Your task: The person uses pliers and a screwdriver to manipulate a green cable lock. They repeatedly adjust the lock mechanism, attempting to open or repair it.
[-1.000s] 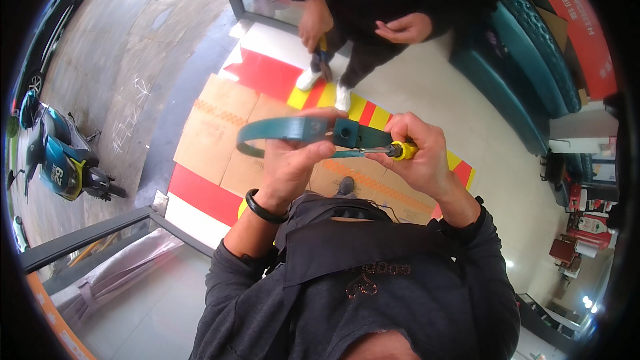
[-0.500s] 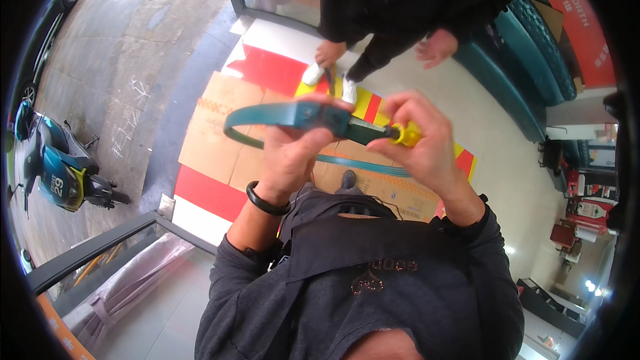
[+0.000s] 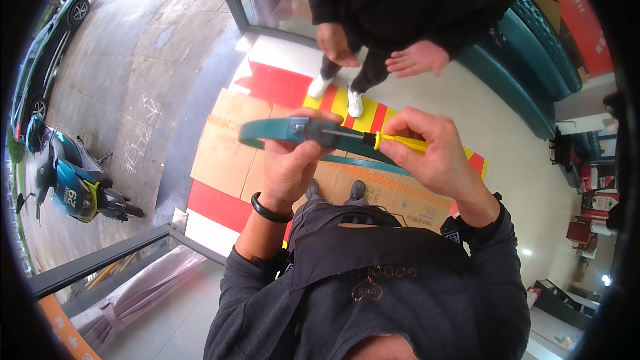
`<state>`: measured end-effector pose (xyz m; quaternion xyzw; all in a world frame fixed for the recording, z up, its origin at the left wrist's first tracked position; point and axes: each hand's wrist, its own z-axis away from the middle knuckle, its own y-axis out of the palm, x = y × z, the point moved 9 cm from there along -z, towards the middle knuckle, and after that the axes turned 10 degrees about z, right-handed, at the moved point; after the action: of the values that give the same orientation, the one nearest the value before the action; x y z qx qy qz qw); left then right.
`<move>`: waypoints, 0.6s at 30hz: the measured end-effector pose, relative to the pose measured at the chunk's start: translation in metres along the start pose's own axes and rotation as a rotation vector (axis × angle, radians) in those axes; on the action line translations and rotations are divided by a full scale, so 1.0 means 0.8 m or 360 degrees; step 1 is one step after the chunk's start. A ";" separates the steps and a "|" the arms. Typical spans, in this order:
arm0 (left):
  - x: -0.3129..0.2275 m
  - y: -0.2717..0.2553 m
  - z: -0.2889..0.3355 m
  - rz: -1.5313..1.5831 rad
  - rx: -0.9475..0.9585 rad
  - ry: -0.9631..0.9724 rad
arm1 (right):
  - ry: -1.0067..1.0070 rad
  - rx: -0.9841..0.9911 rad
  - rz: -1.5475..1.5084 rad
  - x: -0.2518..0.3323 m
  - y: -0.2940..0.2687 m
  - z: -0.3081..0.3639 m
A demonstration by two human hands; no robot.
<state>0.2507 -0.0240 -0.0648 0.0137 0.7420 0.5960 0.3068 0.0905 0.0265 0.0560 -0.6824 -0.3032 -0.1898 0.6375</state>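
My left hand [image 3: 291,165], with a black bracelet at the wrist, grips a teal hoop-like band [image 3: 275,129] at its thicker, block-like part. My thumb lies on the near side of that part. In my right hand [image 3: 437,155] is a screwdriver with a yellow handle [image 3: 407,143], pinched between thumb and fingers. Its thin metal shaft points left along the band toward the block. Whether the tip touches anything there, I cannot tell. The band's far side curves behind my hands.
Flattened cardboard [image 3: 230,137] covers the floor below, beside red, white and yellow sheets. A person in black [image 3: 413,0] stands opposite, both hands open. Teal sofas [image 3: 513,60] are at the right. Glass doors [image 3: 100,260] and a parked scooter [image 3: 77,180] are at the left.
The screwdriver's shaft now shows along the band, and my right fingers sit farther along its handle. The other person has straightened up a little, bringing both hands forward.
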 end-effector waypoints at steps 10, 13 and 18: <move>0.012 0.025 0.000 -0.0280 0.0177 0.0097 | 0.0426 0.0317 -0.0742 -0.043 0.018 0.023; 0.011 0.026 0.005 -0.0271 0.0192 0.0084 | 0.0280 0.0217 -0.0580 -0.034 0.013 0.027; 0.009 0.024 0.010 -0.0107 0.0162 0.0068 | 0.0308 0.0246 -0.0733 -0.033 0.022 0.026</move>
<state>0.2419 -0.0085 -0.0518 -0.0083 0.7777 0.5470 0.3097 0.0797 0.0428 0.0236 -0.5234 -0.4019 -0.3706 0.6536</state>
